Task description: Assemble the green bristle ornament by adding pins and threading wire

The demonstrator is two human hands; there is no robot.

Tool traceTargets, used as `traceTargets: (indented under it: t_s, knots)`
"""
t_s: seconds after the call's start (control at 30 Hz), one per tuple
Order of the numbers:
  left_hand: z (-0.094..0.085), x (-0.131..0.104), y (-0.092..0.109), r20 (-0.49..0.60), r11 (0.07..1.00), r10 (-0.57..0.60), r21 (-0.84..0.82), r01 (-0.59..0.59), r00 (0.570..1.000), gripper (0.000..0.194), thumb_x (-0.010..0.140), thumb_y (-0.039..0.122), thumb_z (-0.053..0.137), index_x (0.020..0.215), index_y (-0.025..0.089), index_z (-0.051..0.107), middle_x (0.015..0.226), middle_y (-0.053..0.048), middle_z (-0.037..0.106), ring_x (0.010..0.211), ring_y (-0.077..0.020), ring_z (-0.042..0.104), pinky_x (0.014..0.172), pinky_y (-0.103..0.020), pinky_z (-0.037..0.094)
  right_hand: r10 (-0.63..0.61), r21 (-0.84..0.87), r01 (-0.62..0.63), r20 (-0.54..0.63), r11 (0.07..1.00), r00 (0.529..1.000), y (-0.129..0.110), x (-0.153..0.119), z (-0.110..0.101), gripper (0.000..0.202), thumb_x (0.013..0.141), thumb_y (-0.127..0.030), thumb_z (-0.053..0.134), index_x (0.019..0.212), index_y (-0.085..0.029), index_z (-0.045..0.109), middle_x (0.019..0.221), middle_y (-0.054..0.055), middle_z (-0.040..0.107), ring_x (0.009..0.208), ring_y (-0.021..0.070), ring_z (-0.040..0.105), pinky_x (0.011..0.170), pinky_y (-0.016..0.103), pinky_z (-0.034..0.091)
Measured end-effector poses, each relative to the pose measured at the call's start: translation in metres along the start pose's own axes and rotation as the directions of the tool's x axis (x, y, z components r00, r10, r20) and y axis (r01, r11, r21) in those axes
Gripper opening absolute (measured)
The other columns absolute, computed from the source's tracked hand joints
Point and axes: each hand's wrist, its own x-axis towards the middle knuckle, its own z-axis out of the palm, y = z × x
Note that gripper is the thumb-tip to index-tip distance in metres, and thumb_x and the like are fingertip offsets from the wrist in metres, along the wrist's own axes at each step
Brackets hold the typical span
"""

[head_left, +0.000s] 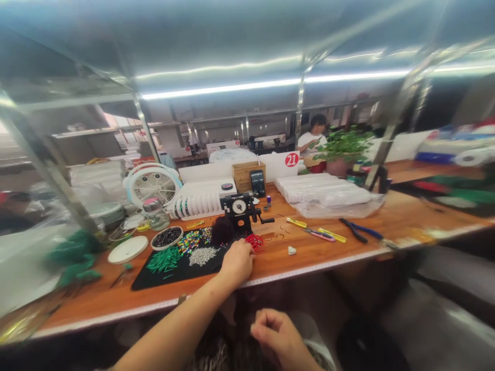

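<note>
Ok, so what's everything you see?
Table: one, brown, centre
Mat: one, black, on table
Bits: many, green, silver, mixed, on mat
Red bits: many, red, by mat
Dish: one, white, mat's corner
Lid: one, white, left
Jar: one, clear, behind dish
Fan: one, white, left
Machine: one, black, middle
Box: one, brown, back
Bundles: several, white, right
Slim tools: several, yellow, pink, right
Pliers: one, blue, black, right
Plant: one, green, behind
Person: one, white top, far back
Left hand: one, bare, over table
Right hand: one, bare, below table
</note>
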Motion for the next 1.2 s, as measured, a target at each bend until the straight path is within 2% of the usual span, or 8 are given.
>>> traceTargets:
  t_s: [0.17,0.27,0.37,0.53,0.73,1.03,1.1,1.2]
  knots:
    - [-0.03,-0.043,-0.004,0.038,0.939,-0.121,-0.321,0.126,0.992,0.017,0.085,0.028,0.047,0.08,0.015,0.058,0.077,-0.005,0.064,0.069,-0.0164,0.059,0.064,-0.027,0.046,-0.045,0.009,0.045,-0.048,0.999,0.998,-0.02,0.003,0.001,0.044,0.066,-0.046,0.071,0.056,-0.017,0.041,0.047,-0.008,0.035,0.043,0.0037,0.026,0.042,0.02,0.018]
    - [-0.044,-0.081,-0.012,0.272,0.55,-0.228,-0.756,0.354,0.935,0.015,0.08,0.029,0.058,0.081,0.015,0.054,0.071,-0.003,0.063,0.06,-0.0107,0.056,0.052,-0.018,0.042,-0.082,-0.024,0.081,-0.053,0.996,0.995,-0.038,0.01,0.007,0.04,0.073,-0.044,0.067,0.057,-0.017,0.042,0.043,-0.009,0.032,0.041,0.004,0.023,0.042,0.021,0.014]
    - [-0.05,-0.11,-0.018,0.428,0.126,-0.256,-0.874,0.469,0.867,0.024,0.068,0.02,0.073,0.081,0.013,0.054,0.066,-0.001,0.061,0.054,-0.0068,0.054,0.049,-0.014,0.04,-0.068,-0.038,0.067,-0.024,0.997,0.997,-0.051,0.02,0.023,0.035,0.072,-0.042,0.068,0.06,-0.016,0.047,0.044,-0.008,0.035,0.041,0.0037,0.024,0.041,0.021,0.014]
    - [-0.051,-0.13,-0.025,0.423,-0.012,-0.28,-0.899,0.437,0.862,0.028,0.064,0.015,0.077,0.08,0.012,0.053,0.063,-0.001,0.06,0.048,-0.0054,0.052,0.046,-0.014,0.042,0.004,-0.105,0.005,0.082,0.994,0.997,-0.057,0.031,0.053,0.033,0.068,-0.043,0.072,0.063,-0.014,0.056,0.045,-0.006,0.043,0.04,0.0039,0.027,0.041,0.021,0.018]
    - [-0.046,-0.138,-0.038,0.355,0.071,-0.286,-0.918,0.389,0.89,0.026,0.07,0.029,0.073,0.076,0.011,0.056,0.062,-0.002,0.061,0.047,-0.0067,0.053,0.046,-0.016,0.042,0.032,-0.152,-0.014,0.118,0.988,0.992,-0.051,0.036,0.066,0.033,0.07,-0.044,0.069,0.065,-0.014,0.058,0.05,-0.004,0.05,0.041,0.0037,0.028,0.041,0.021,0.019]
    - [-0.063,-0.147,-0.039,0.002,0.845,-0.215,-0.5,0.187,0.977,0.016,0.078,0.022,0.056,0.068,0.016,0.067,0.056,0.001,0.06,0.057,-0.0128,0.054,0.058,-0.023,0.038,0.045,-0.306,-0.031,0.037,0.951,0.998,-0.046,0.04,0.068,0.031,0.071,-0.044,0.068,0.068,-0.014,0.059,0.053,-0.003,0.051,0.043,0.0063,0.038,0.041,0.02,0.024]
    - [-0.064,-0.147,-0.04,-0.013,0.834,-0.224,-0.52,0.185,0.975,0.017,0.078,0.024,0.057,0.065,0.017,0.065,0.056,0.001,0.06,0.057,-0.0133,0.053,0.059,-0.024,0.038,0.063,-0.245,-0.055,0.025,0.968,0.998,-0.044,0.04,0.069,0.031,0.069,-0.043,0.07,0.068,-0.014,0.06,0.05,-0.004,0.048,0.041,0.0048,0.034,0.04,0.02,0.02]
    - [-0.06,-0.147,-0.045,0.079,0.605,-0.281,-0.759,0.241,0.956,0.015,0.074,0.029,0.065,0.068,0.015,0.064,0.067,-0.002,0.065,0.064,-0.0148,0.056,0.064,-0.024,0.041,0.109,-0.023,-0.109,0.015,0.994,0.994,-0.042,0.042,0.071,0.031,0.065,-0.04,0.074,0.065,-0.014,0.058,0.047,-0.007,0.039,0.04,0.0028,0.026,0.039,0.02,0.013]
